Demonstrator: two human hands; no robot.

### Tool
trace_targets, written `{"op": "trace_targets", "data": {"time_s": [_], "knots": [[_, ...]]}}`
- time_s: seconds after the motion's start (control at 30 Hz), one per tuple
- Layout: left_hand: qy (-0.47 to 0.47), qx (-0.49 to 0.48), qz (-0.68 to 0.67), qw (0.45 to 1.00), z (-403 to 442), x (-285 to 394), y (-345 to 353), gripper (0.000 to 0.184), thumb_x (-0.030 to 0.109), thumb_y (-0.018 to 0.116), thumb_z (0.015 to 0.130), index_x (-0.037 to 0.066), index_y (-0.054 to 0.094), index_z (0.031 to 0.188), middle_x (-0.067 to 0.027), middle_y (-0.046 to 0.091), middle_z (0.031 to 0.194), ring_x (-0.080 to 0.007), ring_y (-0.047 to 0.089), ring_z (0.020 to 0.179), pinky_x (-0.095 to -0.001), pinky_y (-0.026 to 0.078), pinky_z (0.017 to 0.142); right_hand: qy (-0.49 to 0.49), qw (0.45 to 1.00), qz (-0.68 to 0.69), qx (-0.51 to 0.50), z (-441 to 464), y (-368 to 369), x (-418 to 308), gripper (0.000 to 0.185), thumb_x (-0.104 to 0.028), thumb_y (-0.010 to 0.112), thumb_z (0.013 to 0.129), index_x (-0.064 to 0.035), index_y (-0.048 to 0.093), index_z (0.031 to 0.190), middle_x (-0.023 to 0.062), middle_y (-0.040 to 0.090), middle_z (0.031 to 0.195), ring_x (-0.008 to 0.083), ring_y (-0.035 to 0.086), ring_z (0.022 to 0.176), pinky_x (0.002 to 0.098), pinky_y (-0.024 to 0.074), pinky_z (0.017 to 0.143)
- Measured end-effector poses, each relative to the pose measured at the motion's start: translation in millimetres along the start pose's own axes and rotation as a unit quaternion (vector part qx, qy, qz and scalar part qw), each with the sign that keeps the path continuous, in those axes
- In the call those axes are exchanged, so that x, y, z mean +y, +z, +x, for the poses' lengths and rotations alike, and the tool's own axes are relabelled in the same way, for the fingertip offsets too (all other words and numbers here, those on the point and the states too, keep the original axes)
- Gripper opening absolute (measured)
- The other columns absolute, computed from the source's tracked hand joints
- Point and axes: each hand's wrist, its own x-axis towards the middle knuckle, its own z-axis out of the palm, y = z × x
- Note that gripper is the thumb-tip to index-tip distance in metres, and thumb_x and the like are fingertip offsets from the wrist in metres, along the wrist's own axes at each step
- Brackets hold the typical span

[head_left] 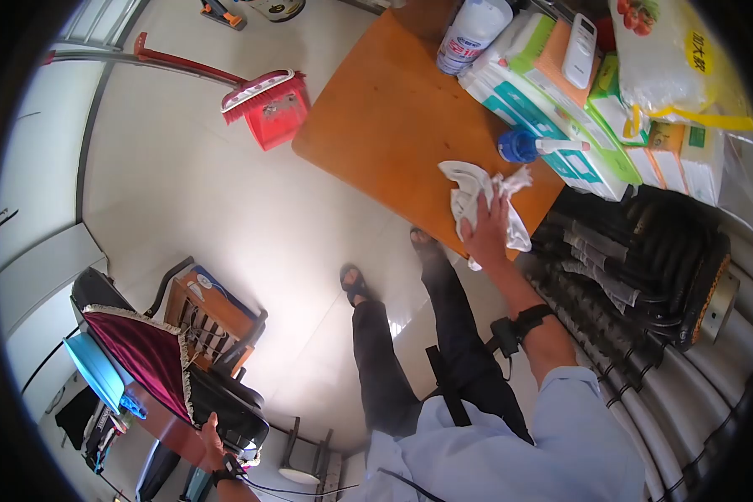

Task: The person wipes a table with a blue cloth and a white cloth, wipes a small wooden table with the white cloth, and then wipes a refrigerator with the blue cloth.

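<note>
My right hand (487,227) presses on a crumpled white cloth (470,186) near the front corner of an orange-brown wooden table (385,109). Its fingers reach over the cloth, which bunches around them. Just beyond the cloth, a blue jar (519,145) stands with a white-handled tool leaning in it. Far off at lower left, my left hand (212,442) hangs beside a black padded seat (234,418) and a maroon fringed cover (142,356). Its fingers look loosely extended with nothing visible in them; whether they touch the seat is unclear.
Tissue packs (544,109), a white remote (579,52) and a spray can (474,35) crowd the table's far right. Black-wrapped stacked items (627,259) stand right of the table. A red dustpan (276,119) with a broom lies left. A wooden chair (213,309) stands lower left.
</note>
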Motion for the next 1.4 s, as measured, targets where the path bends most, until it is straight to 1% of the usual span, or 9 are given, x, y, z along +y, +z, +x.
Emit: {"op": "trace_targets", "data": {"time_s": [0.13,0.23,0.27,0.53,0.77,0.8,1.0,1.13,1.4], "knots": [[-0.02,0.019,-0.055,0.998,10.9,-17.3,3.4,0.077,0.068,0.076,0.07,0.008,0.066,0.117,-0.0073,0.064,0.116,-0.0173,0.057,0.087,-0.0391,0.042,0.058,-0.076,0.996,0.029,0.036,74.4,10.0,-36.0,0.07,-0.028,0.069,0.083,0.0036,0.046,0.14,0.0317,0.032,0.151,0.0553,0.027,0.139,0.0595,0.0256,0.116],[-0.068,-0.056,-0.156,0.984,-18.8,10.0,-6.1,0.073,0.05,0.075,0.081,-0.008,0.063,0.123,-0.0193,0.028,0.158,-0.028,0.027,0.143,-0.0417,0.026,0.118,-0.115,0.991,0.024,0.062,137.6,25.7,-56.5,0.069,-0.03,0.068,0.083,0.0022,0.047,0.141,0.0308,0.033,0.15,0.0539,0.028,0.139,0.0585,0.026,0.116],[-0.055,-0.083,-0.134,0.986,3.3,-8.7,-7.3,0.075,0.049,0.075,0.081,-0.006,0.06,0.129,-0.0162,0.034,0.154,-0.0269,0.024,0.144,-0.0473,0.019,0.119,-0.124,0.989,0.021,0.072,159.0,30.6,-63.2,0.069,-0.032,0.067,0.084,0.0017,0.047,0.14,0.03,0.033,0.15,0.0529,0.028,0.14,0.0583,0.0255,0.117],[-0.085,-0.019,-0.248,0.965,-46.4,13.3,-5.3,0.07,0.049,0.074,0.082,0.001,0.061,0.13,-0.0064,0.042,0.152,-0.0255,0.019,0.148,-0.0606,0.006,0.118,-0.204,0.973,-0.085,0.07,288.9,54.9,-106.3,0.07,-0.041,0.059,0.089,-0.0014,0.043,0.145,0.0287,0.034,0.152,0.0485,0.027,0.143,0.055,0.0244,0.118],[-0.023,-0.014,-0.224,0.974,-42.6,-10.2,-2.1,0.046,0.046,0.071,0.086,0.003,0.072,0.104,-0.0074,0.042,0.153,-0.024,0.012,0.151,-0.0472,0.004,0.121,-0.144,0.98,-0.127,0.048,355.7,86.7,-133.1,0.072,-0.049,0.049,0.094,-0.0064,0.037,0.151,0.0277,0.028,0.157,0.0469,0.024,0.146,0.053,0.0189,0.12],[-0.003,0.03,-0.218,0.976,-41.4,-15.8,3.6,0.044,0.043,0.071,0.087,0.002,0.072,0.104,-0.0116,0.048,0.148,-0.0243,0.017,0.15,-0.0402,0.004,0.122,-0.151,0.979,-0.13,0.04,350.5,86.5,-141.6,0.072,-0.049,0.049,0.094,-0.0061,0.037,0.151,0.0279,0.029,0.157,0.0471,0.024,0.146,0.053,0.0188,0.12],[0.039,-0.03,-0.132,0.99,-43.5,1.0,-1.6,0.044,0.045,0.064,0.091,0.002,0.071,0.091,-0.0158,0.036,0.156,-0.0311,0.018,0.149,-0.0422,0.009,0.123,-0.33,0.943,0.014,0.023,268.7,105.0,-209.0,0.066,-0.036,0.062,0.089,-0.0015,0.047,0.144,0.0273,0.036,0.152,0.0479,0.029,0.143,0.0537,0.0226,0.119],[0.043,0.047,-0.044,0.997,-41.3,1.6,11.1,0.046,0.046,0.073,0.083,0.005,0.072,0.103,-0.0281,0.012,0.163,-0.0412,0.03,0.145,-0.0446,0.021,0.12,-0.377,0.923,0.065,-0.04,208.5,95.5,-232.1,0.064,-0.028,0.071,0.083,-0.0021,0.051,0.138,0.0242,0.04,0.149,0.0452,0.032,0.142,0.052,0.0261,0.119],[0.0,0.037,0.072,0.997,-61.0,29.0,10.4,0.068,0.06,0.077,0.073,0.003,0.07,0.107,-0.0277,0.001,0.164,-0.048,0.017,0.149,-0.0533,0.025,0.118,-0.318,0.943,0.034,-0.094,125.7,43.0,-138.9,0.069,-0.032,0.071,0.082,-0.0006,0.048,0.139,0.028,0.041,0.145,0.0488,0.033,0.139,0.0547,0.0273,0.117]]}}
